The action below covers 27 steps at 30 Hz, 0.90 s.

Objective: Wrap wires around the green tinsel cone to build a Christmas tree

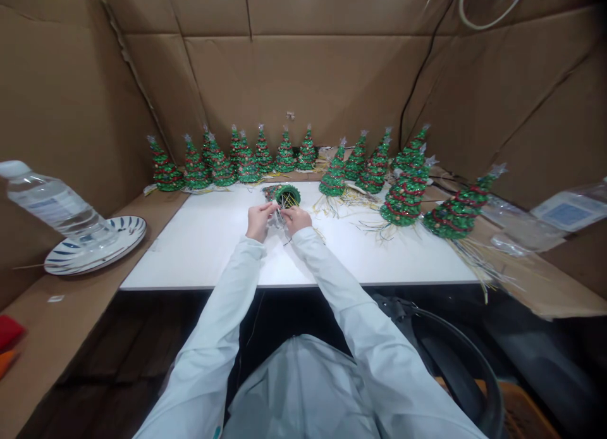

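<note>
A small green Christmas tree (288,191) lies on its side on the white board, its hollow base facing me. Thin yellow and whitish wires (287,202) come out of that base. My left hand (260,220) pinches the wire ends from the left, fingers closed. From the right, my right hand (297,219) is also closed on the wires, its fingertips close to those of the left. A pale, clear bit hangs between the hands; what it is I cannot make out.
Several finished-looking trees (284,153) stand along the back, more (403,198) at the right with loose wires. On the left, a water bottle (61,205) stands on a striped plate (135,227). Another clear bottle (564,211) lies right. Cardboard walls (303,78) enclose the white board (190,255).
</note>
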Tool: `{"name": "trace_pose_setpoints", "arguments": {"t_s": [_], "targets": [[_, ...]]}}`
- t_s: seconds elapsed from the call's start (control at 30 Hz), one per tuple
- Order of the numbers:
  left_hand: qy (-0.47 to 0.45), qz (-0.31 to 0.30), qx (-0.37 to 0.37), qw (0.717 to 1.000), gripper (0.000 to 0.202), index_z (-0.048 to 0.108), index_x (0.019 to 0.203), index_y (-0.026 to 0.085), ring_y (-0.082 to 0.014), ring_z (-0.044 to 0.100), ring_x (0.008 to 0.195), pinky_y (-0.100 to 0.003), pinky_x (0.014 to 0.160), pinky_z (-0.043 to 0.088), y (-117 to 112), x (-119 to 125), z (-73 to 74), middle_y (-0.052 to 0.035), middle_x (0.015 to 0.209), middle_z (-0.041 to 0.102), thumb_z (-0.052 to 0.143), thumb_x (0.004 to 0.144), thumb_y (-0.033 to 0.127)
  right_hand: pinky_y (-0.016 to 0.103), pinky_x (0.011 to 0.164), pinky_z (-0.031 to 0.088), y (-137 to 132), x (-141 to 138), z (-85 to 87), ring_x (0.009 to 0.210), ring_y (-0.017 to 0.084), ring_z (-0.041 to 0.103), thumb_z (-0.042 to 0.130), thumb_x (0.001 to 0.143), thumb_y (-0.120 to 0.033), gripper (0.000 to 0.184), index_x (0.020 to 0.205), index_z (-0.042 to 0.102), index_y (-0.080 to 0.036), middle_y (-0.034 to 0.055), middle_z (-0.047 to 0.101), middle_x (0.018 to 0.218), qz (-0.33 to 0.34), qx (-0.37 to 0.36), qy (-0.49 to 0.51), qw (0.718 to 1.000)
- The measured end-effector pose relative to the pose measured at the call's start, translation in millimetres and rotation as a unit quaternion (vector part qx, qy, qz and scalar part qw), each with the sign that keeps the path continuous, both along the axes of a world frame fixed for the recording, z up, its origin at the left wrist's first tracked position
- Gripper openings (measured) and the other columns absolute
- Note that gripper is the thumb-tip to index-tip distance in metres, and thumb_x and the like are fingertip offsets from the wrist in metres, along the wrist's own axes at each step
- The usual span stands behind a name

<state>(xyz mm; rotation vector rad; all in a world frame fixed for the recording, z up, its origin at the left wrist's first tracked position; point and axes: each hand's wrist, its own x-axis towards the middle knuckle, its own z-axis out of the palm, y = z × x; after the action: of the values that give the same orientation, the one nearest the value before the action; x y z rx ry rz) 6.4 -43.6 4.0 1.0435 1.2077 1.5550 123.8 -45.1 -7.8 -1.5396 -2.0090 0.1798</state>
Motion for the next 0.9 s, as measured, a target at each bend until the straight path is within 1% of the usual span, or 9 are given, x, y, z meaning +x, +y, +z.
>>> {"name": "trace_pose_setpoints", "arguments": {"t_s": [0.17, 0.27, 0.33, 0.4, 0.5, 0.6, 0.7, 0.8, 0.9], "targets": [[0.029, 0.002, 0.014, 0.999, 0.014, 0.071, 0.064, 0.013, -0.0106, 0.052, 0.063, -0.022, 0.058, 0.038, 0, 0, -1.8, -0.0054, 0.072, 0.066, 0.070, 0.053, 0.023, 0.022, 0.067, 0.040, -2, 1, 1.2, 0.084, 0.014, 0.056, 0.042, 0.085, -0.026, 0.027, 0.100, 0.065, -0.030, 0.0029, 0.061, 0.096, 0.001, 0.003, -0.057, 0.998], [0.039, -0.004, 0.023, 0.999, 0.015, 0.071, 0.065, 0.013, -0.0107, 0.051, 0.061, -0.023, 0.057, 0.038, 2, 0, -4.2, -0.0047, 0.068, 0.066, 0.070, 0.054, 0.023, 0.023, 0.065, 0.039, -5, 0, 2.0, 0.083, 0.014, 0.056, 0.039, 0.086, -0.027, 0.028, 0.100, 0.064, -0.030, 0.0027, 0.061, 0.096, 0.004, 0.010, -0.076, 0.997], [0.037, -0.006, 0.031, 0.999, 0.017, 0.071, 0.066, 0.013, -0.0111, 0.051, 0.060, -0.023, 0.058, 0.039, 3, 0, -5.9, -0.0041, 0.064, 0.065, 0.071, 0.053, 0.024, 0.023, 0.065, 0.040, -7, 0, 2.5, 0.083, 0.014, 0.057, 0.040, 0.086, -0.029, 0.028, 0.100, 0.064, -0.029, 0.0026, 0.061, 0.096, 0.005, 0.015, -0.067, 0.998], [0.030, -0.010, 0.038, 0.999, 0.021, 0.071, 0.069, 0.012, -0.0121, 0.052, 0.061, -0.025, 0.061, 0.040, 5, 0, -8.0, -0.0040, 0.063, 0.065, 0.071, 0.053, 0.025, 0.023, 0.068, 0.040, -9, -1, 3.2, 0.084, 0.015, 0.057, 0.042, 0.084, -0.028, 0.027, 0.098, 0.065, -0.027, 0.0032, 0.062, 0.095, -0.007, 0.020, -0.034, 0.999], [0.037, -0.001, 0.050, 0.998, 0.023, 0.071, 0.071, 0.012, -0.0138, 0.055, 0.064, -0.027, 0.066, 0.042, 8, 0, -12.0, -0.0049, 0.067, 0.066, 0.072, 0.053, 0.026, 0.023, 0.074, 0.041, -9, -3, 5.0, 0.084, 0.015, 0.057, 0.045, 0.083, -0.029, 0.026, 0.097, 0.066, -0.022, 0.0043, 0.062, 0.093, -0.040, 0.031, 0.053, 0.997], [0.065, 0.023, 0.065, 0.996, 0.021, 0.072, 0.072, 0.012, -0.0151, 0.057, 0.066, -0.027, 0.068, 0.043, 9, 2, -16.1, -0.0043, 0.067, 0.067, 0.070, 0.056, 0.027, 0.024, 0.077, 0.042, -5, -8, 6.8, 0.082, 0.015, 0.057, 0.049, 0.080, -0.039, 0.031, 0.098, 0.066, -0.020, 0.0045, 0.061, 0.089, -0.069, 0.036, 0.140, 0.987], [0.105, 0.015, 0.080, 0.991, 0.022, 0.072, 0.075, 0.014, -0.0164, 0.058, 0.067, -0.026, 0.064, 0.043, 6, 5, -18.0, -0.0027, 0.065, 0.067, 0.064, 0.062, 0.029, 0.024, 0.077, 0.043, 0, -15, 8.6, 0.078, 0.014, 0.057, 0.056, 0.074, -0.046, 0.037, 0.095, 0.068, -0.018, 0.0049, 0.059, 0.086, -0.083, 0.019, 0.209, 0.974], [0.145, 0.006, 0.099, 0.984, 0.026, 0.072, 0.080, 0.014, -0.0170, 0.059, 0.070, -0.026, 0.065, 0.043, 3, 6, -17.4, -0.0027, 0.069, 0.068, 0.061, 0.067, 0.032, 0.023, 0.074, 0.043, 2, -21, 11.1, 0.075, 0.014, 0.058, 0.058, 0.073, -0.041, 0.032, 0.089, 0.070, -0.017, 0.0041, 0.060, 0.080, -0.099, -0.005, 0.275, 0.956], [0.177, 0.005, 0.104, 0.979, 0.030, 0.071, 0.085, 0.013, -0.0180, 0.061, 0.075, -0.027, 0.069, 0.045, 1, 6, -16.1, -0.0051, 0.078, 0.070, 0.060, 0.067, 0.035, 0.023, 0.071, 0.043, 2, -23, 12.8, 0.073, 0.013, 0.057, 0.059, 0.074, -0.034, 0.024, 0.084, 0.071, -0.017, 0.0030, 0.061, 0.077, -0.101, 0.005, 0.311, 0.945]]}}
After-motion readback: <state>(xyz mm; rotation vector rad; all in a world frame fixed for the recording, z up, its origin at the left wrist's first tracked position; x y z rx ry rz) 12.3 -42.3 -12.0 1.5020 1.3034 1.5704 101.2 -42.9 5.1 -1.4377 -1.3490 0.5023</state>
